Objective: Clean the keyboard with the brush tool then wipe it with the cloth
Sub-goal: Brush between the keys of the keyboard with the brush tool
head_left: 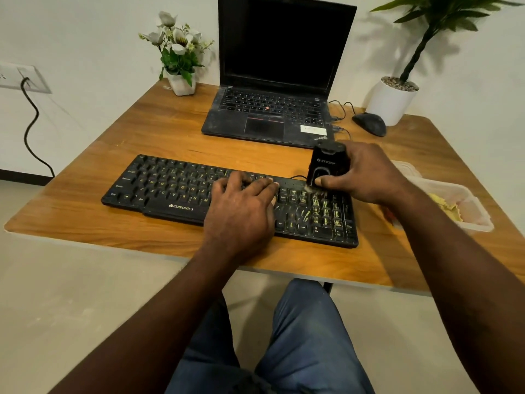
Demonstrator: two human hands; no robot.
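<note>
A black keyboard [170,189] with yellow lettering lies across the wooden table [142,132], its right-hand keys dusty. My left hand [241,206] rests flat on the keys right of the middle, fingers spread, pressing the keyboard down. My right hand [363,174] grips a black brush tool [326,163] upright, its pale bristles touching the top of the number pad area. A yellow cloth [446,206] lies in a clear plastic container [471,206] at the right, partly hidden by my right forearm.
An open black laptop [272,81] stands behind the keyboard, with a black mouse [369,123] and cables to its right. A white flower pot [181,83] sits at the back left and a potted plant [393,100] at the back right. My knees are under the table's near edge.
</note>
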